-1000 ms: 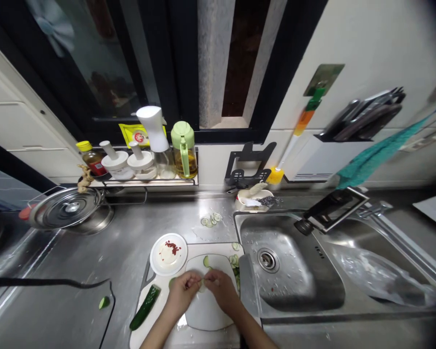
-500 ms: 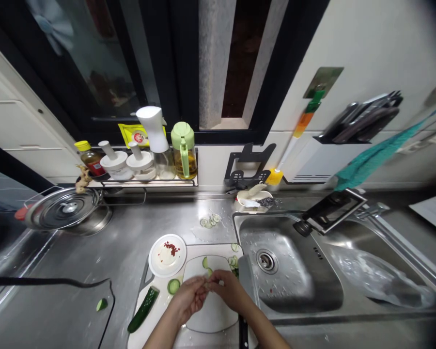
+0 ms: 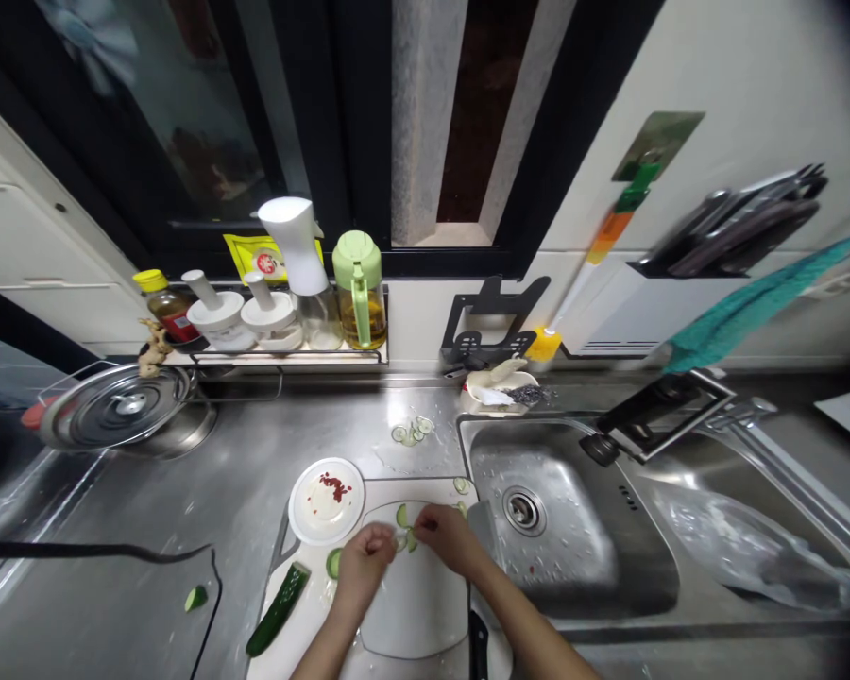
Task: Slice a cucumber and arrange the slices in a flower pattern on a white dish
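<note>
My left hand is over the white cutting board, its fingers curled into a pinch. What those fingers hold, if anything, is too small to make out. My right hand pinches a small pale green cucumber slice close by. Just behind the fingertips another cucumber slice lies on the board. A round cucumber piece is partly hidden by my left hand. Left of it rests a dark green length of cucumber. A knife lies at the board's right side, its blade partly covered by my right arm.
A white plate with red chopped bits stands behind my left hand. Thin slices lie on the steel counter at the back. The sink is to the right. A cucumber end sits at the left. Bottles line the rack.
My hands, joined at the fingertips before, have moved apart, the left one leftward and the right one slightly up and right. The view has shifted slightly.
</note>
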{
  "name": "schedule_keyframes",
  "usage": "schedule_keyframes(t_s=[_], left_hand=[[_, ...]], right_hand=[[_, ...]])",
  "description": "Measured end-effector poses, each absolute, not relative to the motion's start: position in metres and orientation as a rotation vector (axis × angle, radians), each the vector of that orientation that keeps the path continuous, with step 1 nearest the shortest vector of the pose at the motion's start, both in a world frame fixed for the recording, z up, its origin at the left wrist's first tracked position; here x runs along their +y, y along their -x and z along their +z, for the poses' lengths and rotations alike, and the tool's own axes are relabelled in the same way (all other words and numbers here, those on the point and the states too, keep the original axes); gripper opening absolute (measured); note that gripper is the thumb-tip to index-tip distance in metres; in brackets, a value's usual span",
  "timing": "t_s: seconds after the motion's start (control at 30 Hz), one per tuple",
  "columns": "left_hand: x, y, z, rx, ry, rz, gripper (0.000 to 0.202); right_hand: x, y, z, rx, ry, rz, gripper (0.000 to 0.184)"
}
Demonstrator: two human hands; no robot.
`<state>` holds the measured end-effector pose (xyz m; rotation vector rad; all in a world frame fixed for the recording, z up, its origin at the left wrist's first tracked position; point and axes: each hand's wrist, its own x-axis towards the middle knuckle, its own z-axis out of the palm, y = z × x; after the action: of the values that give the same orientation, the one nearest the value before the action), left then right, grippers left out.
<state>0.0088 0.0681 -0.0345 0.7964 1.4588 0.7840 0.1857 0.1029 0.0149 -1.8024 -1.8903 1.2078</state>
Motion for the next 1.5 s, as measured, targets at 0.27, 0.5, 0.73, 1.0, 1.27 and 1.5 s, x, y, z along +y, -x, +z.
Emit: schedule_keyframes(t_s=[0.27,0.5,0.73,1.0,1.27,1.5], left_hand=[[0.075,-0.023,-0.018,1.840,-1.202,0.650,0.021],[0.079,-0.026,-0.013,1.880,-1.275,0.518,0.020],[0.081,-0.031,0.000,1.901,-1.313,0.398,0.021],[0.080,-0.033,-0.003,1.887,-1.329,0.347,0.019],[0.079,-0.034,-0.006,1.909,-1.408,0.410,0.020],[0.076,-0.031,-0.013,1.866,-1.552,0.442,0.017]], right_hand=[[0.119,-0.179,0.018,-2.142,1.930,0.963,0.018],[0.117,-0.174,0.016,-2.252,2.025,0.839,0.020],[0.116,-0.172,0.014,-2.309,2.053,0.784,0.021],[0.114,-0.170,0.013,-2.359,2.042,0.712,0.020],[0.110,-0.166,0.007,-2.388,2.043,0.627,0.018],[0.107,-0.168,0.002,-2.384,2.021,0.584,0.019]])
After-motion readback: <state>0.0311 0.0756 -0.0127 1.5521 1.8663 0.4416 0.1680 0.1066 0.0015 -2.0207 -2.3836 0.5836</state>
